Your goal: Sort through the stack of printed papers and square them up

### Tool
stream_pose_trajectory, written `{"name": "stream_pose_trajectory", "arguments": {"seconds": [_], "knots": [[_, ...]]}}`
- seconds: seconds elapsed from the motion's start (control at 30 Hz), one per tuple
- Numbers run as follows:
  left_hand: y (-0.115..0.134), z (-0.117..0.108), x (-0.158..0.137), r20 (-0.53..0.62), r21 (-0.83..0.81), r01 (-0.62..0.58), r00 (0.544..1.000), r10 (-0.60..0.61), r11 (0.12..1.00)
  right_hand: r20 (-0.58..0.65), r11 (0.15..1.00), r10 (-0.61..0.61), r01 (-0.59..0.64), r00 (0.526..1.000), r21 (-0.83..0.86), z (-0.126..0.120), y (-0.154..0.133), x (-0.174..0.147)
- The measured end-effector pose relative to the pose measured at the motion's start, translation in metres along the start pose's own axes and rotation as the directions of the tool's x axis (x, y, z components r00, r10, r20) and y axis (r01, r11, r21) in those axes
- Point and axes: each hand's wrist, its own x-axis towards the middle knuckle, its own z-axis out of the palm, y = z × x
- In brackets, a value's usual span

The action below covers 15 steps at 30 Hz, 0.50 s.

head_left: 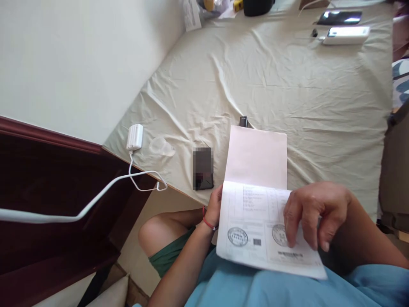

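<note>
An open booklet (249,221) of printed sheets lies tilted between my lap and the table edge. Its lower page carries round ink stamps, a small square code and a barcode; its upper leaf (257,153) is blank, pale pink, and rests on the table. My left hand (216,207), a red string at its wrist, grips the booklet's left edge, most fingers hidden behind the paper. Over the right side of the page hangs my right hand (315,213), fingers bent and apart. One fingertip is at a stamp; whether it presses the paper I cannot tell.
Left of the booklet lies a dark phone (203,168), partly pixelated. A white adapter (135,137) with a cable and a clear plastic piece (162,146) sit near the wall. A small black object (243,121) touches the upper leaf. Farther back is a white device (347,36).
</note>
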Motion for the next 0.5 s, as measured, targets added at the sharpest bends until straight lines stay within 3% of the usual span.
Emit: {"name": "stream_pose_trajectory", "arguments": {"seconds": [0.03, 0.07, 0.1, 0.13, 0.17, 0.2, 0.23, 0.27, 0.3, 0.33, 0.37, 0.43, 0.5], "knots": [[0.001, 0.001, 0.0, 0.001, -0.03, 0.02, 1.0, -0.02, 0.999, 0.002, 1.0, 0.019, -0.019, 1.0, 0.006, 0.0, -0.001, -0.001], [0.002, 0.002, -0.001, 0.0, -0.051, 0.031, 1.0, -0.031, 0.998, -0.07, 0.998, 0.059, -0.059, 0.996, 0.0, 0.001, 0.0, -0.005], [0.002, 0.002, -0.001, -0.003, -0.067, 0.032, 0.999, -0.032, 0.997, -0.219, 0.992, 0.117, -0.122, 0.969, -0.01, 0.001, 0.003, -0.011], [0.002, 0.002, -0.002, -0.011, -0.074, 0.022, 1.0, -0.023, 0.997, -0.445, 0.981, 0.166, -0.193, 0.88, -0.016, 0.002, 0.008, -0.019], [0.001, 0.002, -0.002, -0.023, -0.075, 0.01, 1.0, -0.012, 0.997, -0.733, 0.965, 0.176, -0.264, 0.658, -0.005, 0.002, 0.014, -0.027], [0.001, 0.001, -0.002, -0.035, -0.07, -0.001, 0.999, -0.001, 0.998, -0.926, 0.95, 0.136, -0.313, 0.352, 0.02, 0.002, 0.023, -0.035], [0.0, 0.0, -0.002, -0.046, -0.056, -0.012, 0.999, 0.009, 0.998, -0.988, 0.935, 0.102, -0.352, 0.114, 0.056, 0.001, 0.032, -0.042], [0.0, -0.001, -0.002, -0.056, -0.031, -0.022, 0.998, 0.021, 0.999, -0.996, 0.919, 0.069, -0.386, -0.054, 0.084, -0.001, 0.043, -0.048], [0.0, -0.002, -0.003, -0.065, -0.001, -0.031, 0.997, 0.031, 1.0, -0.985, 0.906, 0.049, -0.408, -0.164, 0.113, -0.003, 0.052, -0.053], [0.0, -0.002, -0.003, -0.071, 0.02, -0.035, 0.997, 0.036, 0.999, -0.973, 0.905, 0.055, -0.4, -0.223, 0.143, -0.005, 0.061, -0.057], [0.001, -0.002, -0.003, -0.076, 0.018, -0.03, 0.997, 0.032, 0.999, -0.967, 0.907, 0.085, -0.382, -0.239, 0.174, -0.006, 0.067, -0.06], [0.006, 0.002, -0.005, -0.089, -0.084, 0.014, 0.996, -0.021, 0.996, -0.97, 0.902, 0.127, -0.383, -0.208, 0.201, -0.008, 0.073, -0.066], [0.013, 0.008, -0.007, -0.089, -0.26, 0.106, 0.987, -0.133, 0.96, -0.981, 0.867, 0.137, -0.464, -0.134, 0.184, -0.006, 0.069, -0.068]]}}
